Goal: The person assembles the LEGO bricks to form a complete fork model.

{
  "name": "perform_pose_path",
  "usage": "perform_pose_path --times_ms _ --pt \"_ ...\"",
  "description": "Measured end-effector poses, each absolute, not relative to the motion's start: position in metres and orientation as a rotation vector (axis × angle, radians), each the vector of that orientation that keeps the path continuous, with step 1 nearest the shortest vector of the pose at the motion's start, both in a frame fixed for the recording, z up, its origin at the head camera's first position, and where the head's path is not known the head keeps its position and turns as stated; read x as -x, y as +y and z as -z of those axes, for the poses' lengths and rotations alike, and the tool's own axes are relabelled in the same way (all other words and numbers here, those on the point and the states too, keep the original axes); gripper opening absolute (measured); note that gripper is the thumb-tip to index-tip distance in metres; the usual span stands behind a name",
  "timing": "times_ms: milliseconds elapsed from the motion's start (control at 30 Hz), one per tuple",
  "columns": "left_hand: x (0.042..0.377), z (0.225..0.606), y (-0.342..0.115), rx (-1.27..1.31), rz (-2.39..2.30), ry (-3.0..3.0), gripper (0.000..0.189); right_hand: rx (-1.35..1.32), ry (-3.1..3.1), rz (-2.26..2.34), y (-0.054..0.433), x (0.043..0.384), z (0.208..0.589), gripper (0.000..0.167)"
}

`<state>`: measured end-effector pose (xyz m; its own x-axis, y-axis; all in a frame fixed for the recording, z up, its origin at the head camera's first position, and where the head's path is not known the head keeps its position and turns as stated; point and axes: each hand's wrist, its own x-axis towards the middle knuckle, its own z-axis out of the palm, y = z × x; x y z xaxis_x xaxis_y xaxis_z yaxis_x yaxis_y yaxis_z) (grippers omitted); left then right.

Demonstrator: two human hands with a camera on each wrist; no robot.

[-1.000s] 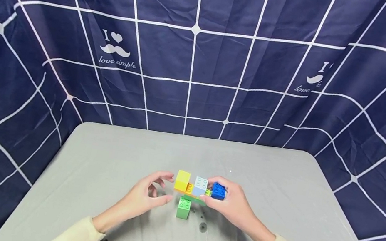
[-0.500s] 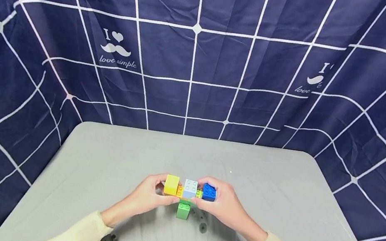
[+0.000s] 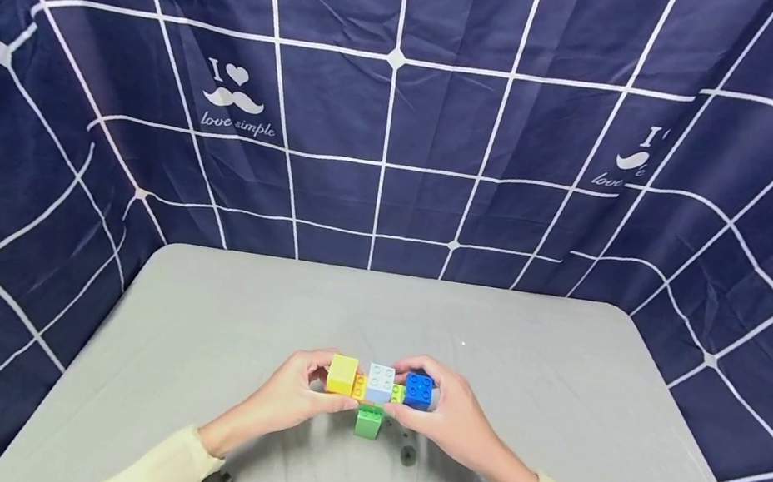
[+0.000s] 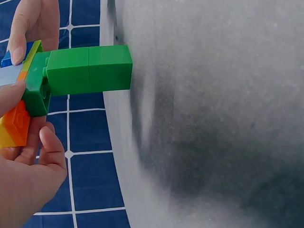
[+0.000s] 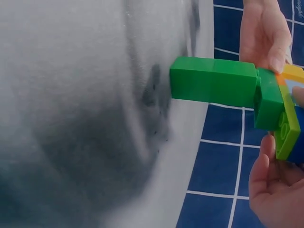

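Two green bricks (image 4: 90, 70) are stacked as a column upright on the table. Against their studded top sits another green brick (image 5: 269, 100), set off to one side; some studs show at the joint. It belongs to a toy-brick build with an orange brick (image 4: 17, 124), a lime brick (image 5: 288, 135), and yellow (image 3: 342, 374), light blue (image 3: 380, 383) and dark blue (image 3: 418, 390) bricks above. My left hand (image 3: 295, 385) pinches the yellow and orange end between thumb and fingers. The lime and dark blue end is gripped by my right hand (image 3: 456, 416). Several fingertips are hidden behind the bricks.
The grey table (image 3: 256, 296) extends around the bricks, with a dark round spot (image 3: 408, 455) near the column. A navy curtain with white lines (image 3: 326, 97) hangs behind and at both sides.
My left hand has come in from beside the build and now grips its yellow end. My right hand has carried the build left and slightly nearer, over the green column; little moved in the last half second.
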<state>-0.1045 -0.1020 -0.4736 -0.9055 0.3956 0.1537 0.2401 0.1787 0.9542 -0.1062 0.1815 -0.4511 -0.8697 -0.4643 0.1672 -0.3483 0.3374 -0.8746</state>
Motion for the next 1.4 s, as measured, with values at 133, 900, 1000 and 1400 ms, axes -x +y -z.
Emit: perform_pose_path --times_ms 133,900,1000,1400 --pt "0.1017 0.4742 -0.1043 -0.600 -1.833 2.287 0.036 0.764 2.519 1.532 0.1842 0.1037 0.4550 0.041" --pt "0.0983 0.4751 -0.1056 -0.613 -1.835 2.259 0.039 0.767 2.539 1.516 0.1847 0.0978 0.4598 0.033" --pt "0.0984 0.4748 -0.1067 -0.594 -1.820 2.253 0.039 0.762 2.533 1.508 0.1849 0.0972 0.4596 0.033" --pt "0.0999 0.4744 -0.1060 -0.672 -1.810 2.294 0.036 0.807 2.544 1.534 0.1858 0.0977 0.4617 0.033"
